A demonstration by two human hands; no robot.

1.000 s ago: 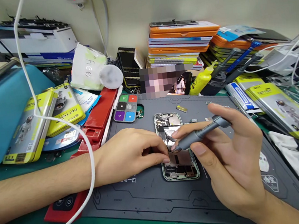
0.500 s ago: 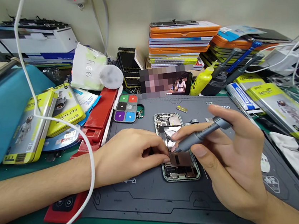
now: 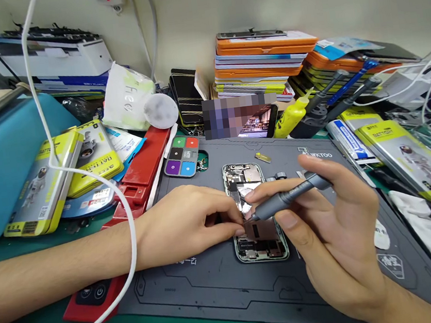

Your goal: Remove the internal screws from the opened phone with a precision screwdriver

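Note:
An opened smartphone point(image 3: 260, 231) lies on the grey work mat with its inner parts showing. My right hand point(image 3: 336, 230) is closed around a grey screwdriver point(image 3: 282, 200), the index finger resting on its rear end. The tool is tilted, its tip down at the middle of the phone near its left side. My left hand point(image 3: 191, 224) reaches in from the left with thumb and fingertips pinched together at the phone's left edge, close to the screwdriver tip. Whatever sits between those fingertips is too small to make out.
A screw tray with coloured squares point(image 3: 182, 157) and a small yellow piece point(image 3: 263, 157) lie on the mat point(image 3: 200, 298). Behind stand a propped-up phone point(image 3: 260, 122) and a yellow bottle point(image 3: 292, 115). A white cable point(image 3: 128, 218) hangs across my left forearm. Battery boxes point(image 3: 410, 160) line the right.
My right hand and the screwdriver have shifted very slightly, with the tip staying at the same spot. My left hand has held still. The picture on the propped-up phone is different.

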